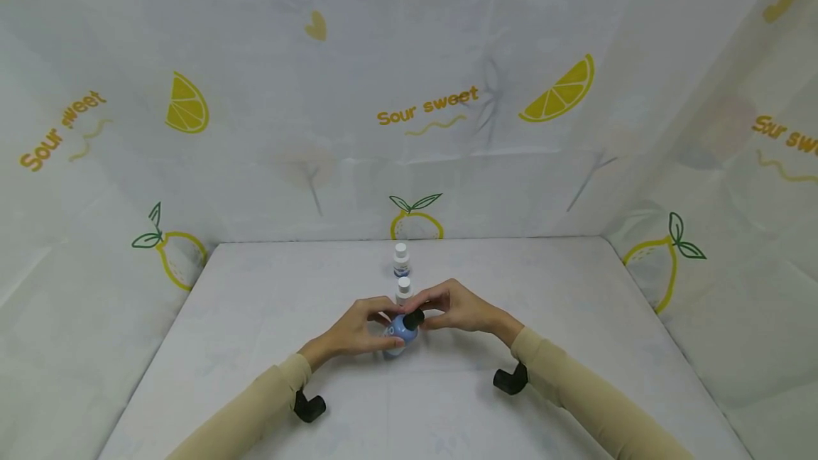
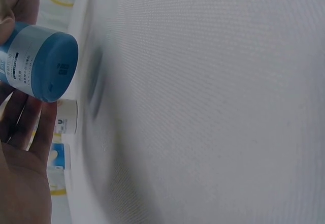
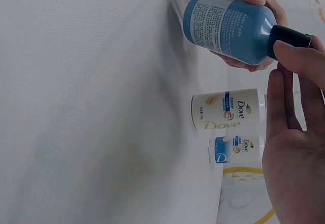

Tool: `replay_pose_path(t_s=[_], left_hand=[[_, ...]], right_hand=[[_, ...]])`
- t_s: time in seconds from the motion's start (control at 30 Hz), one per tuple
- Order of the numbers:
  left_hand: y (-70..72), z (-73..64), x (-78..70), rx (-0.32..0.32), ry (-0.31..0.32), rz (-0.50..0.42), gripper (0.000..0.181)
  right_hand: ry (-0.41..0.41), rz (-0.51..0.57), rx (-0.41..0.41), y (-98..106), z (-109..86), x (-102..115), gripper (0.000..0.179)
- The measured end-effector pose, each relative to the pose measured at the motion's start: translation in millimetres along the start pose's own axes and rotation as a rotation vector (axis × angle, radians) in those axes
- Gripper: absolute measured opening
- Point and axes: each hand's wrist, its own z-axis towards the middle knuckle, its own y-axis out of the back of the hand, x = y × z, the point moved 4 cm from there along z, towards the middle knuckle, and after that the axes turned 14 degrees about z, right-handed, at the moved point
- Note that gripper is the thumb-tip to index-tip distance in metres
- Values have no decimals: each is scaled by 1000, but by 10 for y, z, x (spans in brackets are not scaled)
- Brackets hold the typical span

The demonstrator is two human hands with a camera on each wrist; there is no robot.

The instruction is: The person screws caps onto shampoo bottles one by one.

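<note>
A blue bottle [image 1: 401,332] with a black cap [image 1: 414,318] is raised off the table and leans to the right. My left hand [image 1: 354,329] grips its body, with the thumb on the near side. At the top, my right hand [image 1: 463,309] pinches the cap between thumb and fingers. In the right wrist view, the bottle's printed label [image 3: 208,26] shows. Its base [image 2: 58,66] faces the table in the left wrist view. Just beyond the hands stands a white Dove bottle [image 3: 228,108], partly hidden in the head view.
A second white Dove bottle [image 1: 400,261] with a blue lower label stands farther back. The white-covered table [image 1: 287,261] meets a lemon-print curtain [image 1: 307,119] at its back and sides. Black wrist mounts [image 1: 509,380] hang below both sleeves.
</note>
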Motion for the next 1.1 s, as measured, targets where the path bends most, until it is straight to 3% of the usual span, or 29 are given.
replay_pose_path(t_s=[0.3,0.53,1.1], left_hand=[[-16,7,4,-13,-29,-7,43],[6,16,-20,-13,-1,-3,41],[14,-10,-3,-36,3,6,41]], right_hand=[[1,-1,-28,5,0,-4,39],[-2,11,-77,9,14,-18,40],[-5,-112,-149,-41,49,12,36]])
